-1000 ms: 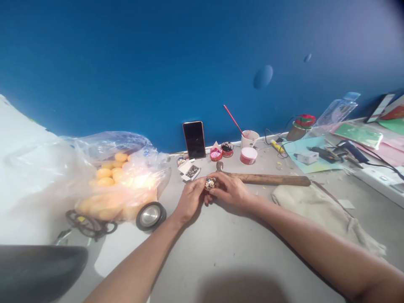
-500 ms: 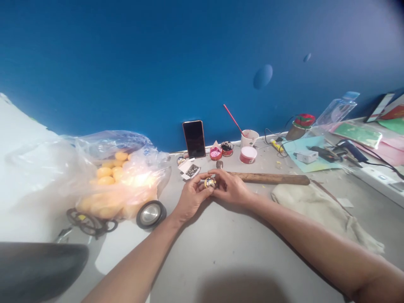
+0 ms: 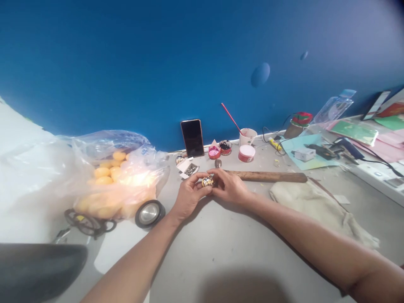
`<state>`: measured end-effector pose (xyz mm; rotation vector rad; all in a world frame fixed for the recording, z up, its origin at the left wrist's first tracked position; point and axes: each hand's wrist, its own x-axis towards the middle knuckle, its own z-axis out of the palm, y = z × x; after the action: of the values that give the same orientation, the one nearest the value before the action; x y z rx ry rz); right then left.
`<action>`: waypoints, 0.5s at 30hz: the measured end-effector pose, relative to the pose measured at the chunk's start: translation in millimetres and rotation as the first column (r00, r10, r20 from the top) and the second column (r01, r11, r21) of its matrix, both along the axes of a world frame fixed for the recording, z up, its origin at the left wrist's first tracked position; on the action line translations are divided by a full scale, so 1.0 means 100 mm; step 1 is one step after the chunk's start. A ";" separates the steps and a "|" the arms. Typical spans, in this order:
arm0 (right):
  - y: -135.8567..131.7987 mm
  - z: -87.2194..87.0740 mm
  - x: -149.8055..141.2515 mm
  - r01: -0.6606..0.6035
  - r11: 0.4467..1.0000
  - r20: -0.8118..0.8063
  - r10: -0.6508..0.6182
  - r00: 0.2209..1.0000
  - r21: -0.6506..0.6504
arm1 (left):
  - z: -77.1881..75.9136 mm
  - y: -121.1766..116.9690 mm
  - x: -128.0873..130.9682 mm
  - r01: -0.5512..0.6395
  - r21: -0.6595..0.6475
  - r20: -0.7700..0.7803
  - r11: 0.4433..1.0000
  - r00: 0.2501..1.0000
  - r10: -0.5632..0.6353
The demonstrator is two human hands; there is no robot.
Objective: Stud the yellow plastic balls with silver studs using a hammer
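Note:
A small yellow ball with shiny metallic pieces on its surface (image 3: pixel 207 181) sits between my two hands, just above the grey tabletop. My left hand (image 3: pixel 191 194) is closed on its left side, thumb below and fingers above. From the right, my right hand (image 3: pixel 229 187) has its fingers bent against the ball, and its fingertips are partly hidden. Beyond my left fingers an open white box (image 3: pixel 182 168) holds small silver metal bits (image 3: pixel 191 169). A hammer with a wooden handle (image 3: pixel 271 176) lies behind my right hand, its head (image 3: pixel 218 163) showing past the fingers.
A phone (image 3: pixel 192 138) leans on the blue wall. Beside it stand two small red tubs, a pink-lidded tub (image 3: pixel 246 153) and a cup with a red stick (image 3: pixel 248 137). Left is a clear bag of yellow balls (image 3: pixel 107 172); right lies a beige cloth (image 3: pixel 303 202).
The ball has turned a little between my fingers, showing more of its metallic pieces. Both hands stay in nearly the same place, and the whole view has shifted slightly.

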<state>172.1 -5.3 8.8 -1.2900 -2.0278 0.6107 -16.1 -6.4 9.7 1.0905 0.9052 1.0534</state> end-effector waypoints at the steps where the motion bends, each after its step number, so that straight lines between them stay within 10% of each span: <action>1: 0.00 0.00 0.00 -0.002 1.000 -0.004 0.002 1.000 0.007 | 0.00 0.00 0.00 0.004 -0.002 0.005 1.000 1.000 -0.004; 15: 0.03 0.00 0.01 0.015 0.997 -0.034 -0.013 0.999 0.069 | 0.03 -0.04 0.06 -0.021 0.062 -0.002 0.998 1.000 0.021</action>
<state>173.1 -2.1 9.1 -1.2442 -1.9937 0.5471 -10.0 -10.2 12.5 1.1360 0.8928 1.1038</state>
